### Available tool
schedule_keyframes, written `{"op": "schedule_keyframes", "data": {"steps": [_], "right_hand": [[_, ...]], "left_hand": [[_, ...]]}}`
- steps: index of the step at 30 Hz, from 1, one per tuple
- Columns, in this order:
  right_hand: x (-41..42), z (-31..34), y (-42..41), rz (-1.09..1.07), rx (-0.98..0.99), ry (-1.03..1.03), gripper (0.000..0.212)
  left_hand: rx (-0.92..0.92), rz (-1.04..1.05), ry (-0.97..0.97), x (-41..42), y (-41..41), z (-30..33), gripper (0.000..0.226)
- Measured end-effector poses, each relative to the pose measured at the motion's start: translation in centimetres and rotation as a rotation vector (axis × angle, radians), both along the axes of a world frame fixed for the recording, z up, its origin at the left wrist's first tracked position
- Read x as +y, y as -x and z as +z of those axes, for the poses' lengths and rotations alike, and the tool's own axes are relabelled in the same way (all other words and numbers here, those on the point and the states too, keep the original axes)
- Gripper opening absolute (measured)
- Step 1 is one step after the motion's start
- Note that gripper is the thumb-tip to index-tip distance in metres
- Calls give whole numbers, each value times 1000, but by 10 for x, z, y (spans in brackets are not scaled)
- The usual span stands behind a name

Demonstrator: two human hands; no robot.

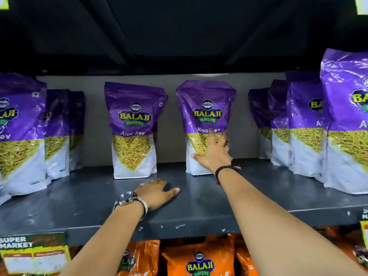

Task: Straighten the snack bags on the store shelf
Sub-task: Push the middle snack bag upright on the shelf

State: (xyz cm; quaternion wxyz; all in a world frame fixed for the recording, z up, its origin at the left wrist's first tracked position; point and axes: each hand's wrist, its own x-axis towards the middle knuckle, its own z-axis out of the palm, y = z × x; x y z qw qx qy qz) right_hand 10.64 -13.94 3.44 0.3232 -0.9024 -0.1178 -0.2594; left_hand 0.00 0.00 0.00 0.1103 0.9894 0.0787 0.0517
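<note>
Purple and white Aloo Sev snack bags stand on a dark grey shelf (199,206). One bag (135,124) stands upright at the back, left of centre. A second bag (205,108) stands right of it, tilted slightly. My right hand (213,154) lies flat against the lower front of that second bag, fingers spread. My left hand (157,193) rests palm down on the bare shelf in front of the first bag, holding nothing. A row of the same bags (22,132) stands at the left and another row (310,126) at the right.
The underside of the shelf above (179,36) hangs low and dark. Orange snack bags (199,259) fill the shelf below. A price label (33,251) hangs on the shelf's front edge at the left.
</note>
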Motion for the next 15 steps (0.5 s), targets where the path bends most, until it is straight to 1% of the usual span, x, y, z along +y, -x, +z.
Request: {"op": "schedule_keyframes", "data": {"steps": [5, 15], "right_hand": [[6, -6, -11, -4, 41, -51, 95], [5, -8, -13, -8, -1, -61, 90]], "left_hand": [[14, -8, -25, 6, -6, -2, 69], [-2, -22, -17, 5, -5, -2, 64]]}}
